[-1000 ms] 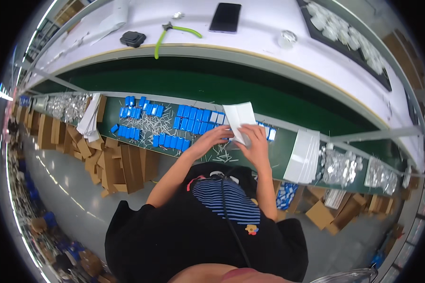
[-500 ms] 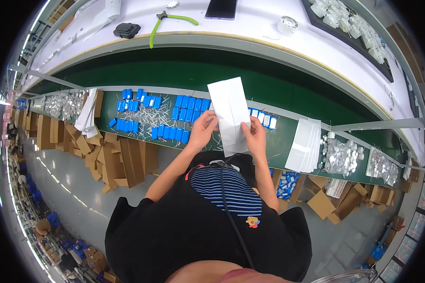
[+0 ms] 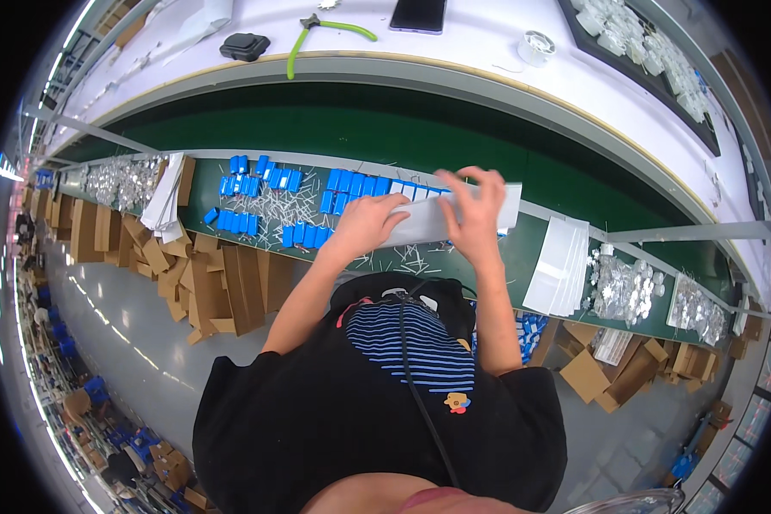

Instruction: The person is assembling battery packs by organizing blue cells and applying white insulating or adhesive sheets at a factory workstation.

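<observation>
Lying crosswise over the green bench, a white sheet (image 3: 420,224) is pinched at its left end by my left hand (image 3: 367,224). My right hand (image 3: 478,210) is over the sheet's right part, thumb and fingers apart and slightly blurred; I cannot tell whether it touches the sheet. Just beyond the sheet is a row of blue battery packs (image 3: 351,183), and the ones toward the right bear white labels (image 3: 409,190). More blue packs (image 3: 240,224) sit in groups on the left, with thin white leads (image 3: 278,208) scattered among them.
Stacked white sheets (image 3: 558,267) lie at right, beside bagged white parts (image 3: 623,287). Another paper stack (image 3: 164,199) hangs over the left edge. The upper shelf holds green-handled cutters (image 3: 304,38), a phone (image 3: 418,13) and a white roll (image 3: 536,48). Cardboard boxes (image 3: 231,287) stand below.
The white sheet has turned from upright to crosswise and lower. My right hand has left its edge and risen with its fingers spread; my left hand has kept hold.
</observation>
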A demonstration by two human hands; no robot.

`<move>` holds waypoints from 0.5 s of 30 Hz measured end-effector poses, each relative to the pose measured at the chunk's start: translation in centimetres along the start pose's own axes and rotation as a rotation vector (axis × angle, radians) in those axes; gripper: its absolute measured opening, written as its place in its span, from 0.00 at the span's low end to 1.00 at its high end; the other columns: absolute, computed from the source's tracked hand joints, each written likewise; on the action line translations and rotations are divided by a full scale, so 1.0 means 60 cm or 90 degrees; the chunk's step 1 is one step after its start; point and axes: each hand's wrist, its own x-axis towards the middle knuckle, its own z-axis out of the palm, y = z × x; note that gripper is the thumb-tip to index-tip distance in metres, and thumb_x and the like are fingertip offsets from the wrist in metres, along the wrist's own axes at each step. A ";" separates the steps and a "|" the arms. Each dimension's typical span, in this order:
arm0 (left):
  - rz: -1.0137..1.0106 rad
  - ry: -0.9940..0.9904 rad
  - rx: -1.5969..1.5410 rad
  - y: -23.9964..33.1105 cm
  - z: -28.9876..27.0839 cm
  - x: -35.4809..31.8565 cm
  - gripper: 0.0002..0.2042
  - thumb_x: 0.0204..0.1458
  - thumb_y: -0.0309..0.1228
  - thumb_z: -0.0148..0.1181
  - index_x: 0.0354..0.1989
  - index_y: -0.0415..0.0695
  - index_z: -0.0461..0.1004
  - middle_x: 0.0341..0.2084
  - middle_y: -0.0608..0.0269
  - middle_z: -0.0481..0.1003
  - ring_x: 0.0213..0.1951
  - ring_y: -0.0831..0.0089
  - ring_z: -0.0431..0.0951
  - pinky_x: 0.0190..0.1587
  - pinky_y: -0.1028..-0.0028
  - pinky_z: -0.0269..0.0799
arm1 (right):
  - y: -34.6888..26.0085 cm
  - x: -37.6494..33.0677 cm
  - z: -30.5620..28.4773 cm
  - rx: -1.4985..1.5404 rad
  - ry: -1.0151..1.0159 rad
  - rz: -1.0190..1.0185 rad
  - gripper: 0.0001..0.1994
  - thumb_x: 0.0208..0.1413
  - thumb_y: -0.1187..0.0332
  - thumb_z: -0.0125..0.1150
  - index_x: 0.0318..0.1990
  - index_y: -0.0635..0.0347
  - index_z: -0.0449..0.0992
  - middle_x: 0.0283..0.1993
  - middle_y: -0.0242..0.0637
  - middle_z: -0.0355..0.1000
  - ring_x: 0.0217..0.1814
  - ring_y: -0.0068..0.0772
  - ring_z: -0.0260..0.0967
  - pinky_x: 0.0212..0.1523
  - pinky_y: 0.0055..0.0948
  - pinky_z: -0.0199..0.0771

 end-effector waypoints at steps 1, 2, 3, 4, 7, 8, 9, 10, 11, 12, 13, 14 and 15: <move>0.001 0.004 0.001 -0.006 0.012 0.002 0.16 0.62 0.29 0.53 0.57 0.42 0.66 0.45 0.54 0.75 0.44 0.66 0.76 0.44 0.69 0.71 | -0.006 -0.003 0.006 -0.001 0.003 -0.003 0.17 0.61 0.64 0.58 0.57 0.56 0.75 0.51 0.46 0.70 0.57 0.38 0.62 0.58 0.37 0.63; -0.036 0.074 -0.121 -0.012 0.027 -0.001 0.15 0.62 0.30 0.52 0.56 0.42 0.67 0.45 0.55 0.75 0.44 0.67 0.76 0.43 0.70 0.71 | -0.009 -0.014 0.022 0.102 0.080 0.127 0.18 0.62 0.63 0.57 0.57 0.58 0.74 0.54 0.47 0.68 0.58 0.38 0.62 0.58 0.37 0.63; -0.063 0.138 -0.244 -0.012 0.044 0.003 0.14 0.63 0.31 0.51 0.55 0.42 0.67 0.44 0.55 0.75 0.43 0.68 0.75 0.43 0.70 0.70 | -0.006 -0.030 0.037 0.198 0.163 0.263 0.18 0.63 0.62 0.56 0.58 0.59 0.72 0.56 0.47 0.67 0.58 0.39 0.62 0.59 0.38 0.63; -0.103 0.205 -0.368 -0.017 0.061 -0.003 0.13 0.64 0.32 0.51 0.54 0.42 0.68 0.44 0.55 0.75 0.42 0.70 0.75 0.42 0.71 0.70 | -0.013 -0.044 0.054 0.305 0.237 0.395 0.19 0.64 0.61 0.55 0.59 0.60 0.71 0.58 0.48 0.66 0.59 0.39 0.62 0.59 0.38 0.63; -0.142 0.249 -0.532 -0.023 0.095 -0.003 0.13 0.65 0.34 0.49 0.53 0.41 0.69 0.43 0.55 0.76 0.41 0.71 0.74 0.42 0.72 0.69 | -0.037 -0.069 0.078 0.468 0.235 0.562 0.20 0.66 0.60 0.53 0.59 0.64 0.70 0.58 0.49 0.67 0.56 0.41 0.65 0.57 0.38 0.65; -0.139 0.231 -0.572 -0.022 0.105 0.001 0.13 0.65 0.34 0.49 0.53 0.41 0.69 0.43 0.55 0.75 0.41 0.72 0.74 0.43 0.73 0.69 | -0.048 -0.074 0.083 0.528 0.159 0.591 0.21 0.67 0.60 0.51 0.59 0.66 0.69 0.55 0.49 0.69 0.53 0.41 0.67 0.54 0.38 0.67; -0.137 0.213 -0.613 -0.020 0.114 0.005 0.14 0.66 0.35 0.48 0.53 0.40 0.69 0.44 0.56 0.75 0.40 0.73 0.73 0.43 0.73 0.69 | -0.058 -0.078 0.088 0.587 0.081 0.617 0.21 0.67 0.59 0.50 0.58 0.67 0.69 0.53 0.49 0.71 0.50 0.42 0.70 0.52 0.37 0.70; -0.135 0.195 -0.653 -0.019 0.123 0.009 0.14 0.66 0.36 0.48 0.53 0.40 0.69 0.44 0.56 0.75 0.40 0.73 0.73 0.43 0.74 0.69 | -0.064 -0.081 0.093 0.645 0.002 0.641 0.21 0.68 0.59 0.49 0.58 0.69 0.68 0.50 0.50 0.74 0.46 0.43 0.72 0.49 0.36 0.72; -0.135 0.191 -0.654 -0.015 0.130 0.012 0.14 0.66 0.36 0.48 0.53 0.40 0.69 0.44 0.56 0.75 0.40 0.73 0.73 0.43 0.74 0.69 | -0.066 -0.082 0.095 0.643 0.004 0.644 0.21 0.68 0.59 0.49 0.58 0.69 0.68 0.50 0.50 0.74 0.46 0.43 0.72 0.49 0.36 0.72; -0.157 0.223 -0.646 -0.013 0.137 0.016 0.14 0.67 0.36 0.47 0.53 0.39 0.69 0.44 0.56 0.75 0.40 0.73 0.73 0.44 0.74 0.69 | -0.068 -0.080 0.099 0.601 -0.017 0.631 0.21 0.68 0.60 0.49 0.58 0.70 0.68 0.50 0.49 0.74 0.46 0.42 0.73 0.49 0.35 0.72; -0.181 0.257 -0.638 -0.011 0.143 0.019 0.15 0.67 0.36 0.47 0.54 0.39 0.69 0.44 0.56 0.75 0.41 0.73 0.73 0.44 0.74 0.69 | -0.069 -0.077 0.104 0.559 -0.039 0.615 0.21 0.68 0.60 0.48 0.59 0.71 0.67 0.49 0.49 0.75 0.45 0.41 0.73 0.48 0.34 0.73; -0.205 0.293 -0.630 -0.010 0.150 0.020 0.16 0.68 0.37 0.46 0.54 0.39 0.69 0.44 0.56 0.75 0.41 0.73 0.73 0.45 0.74 0.69 | -0.070 -0.075 0.109 0.519 -0.063 0.597 0.21 0.68 0.61 0.48 0.59 0.71 0.67 0.48 0.49 0.75 0.45 0.40 0.74 0.48 0.32 0.73; -0.231 0.331 -0.622 -0.008 0.157 0.020 0.16 0.68 0.37 0.45 0.54 0.38 0.70 0.44 0.56 0.75 0.41 0.72 0.73 0.45 0.75 0.69 | -0.072 -0.076 0.113 0.479 -0.088 0.577 0.21 0.69 0.62 0.47 0.59 0.72 0.67 0.47 0.48 0.76 0.44 0.39 0.74 0.48 0.31 0.74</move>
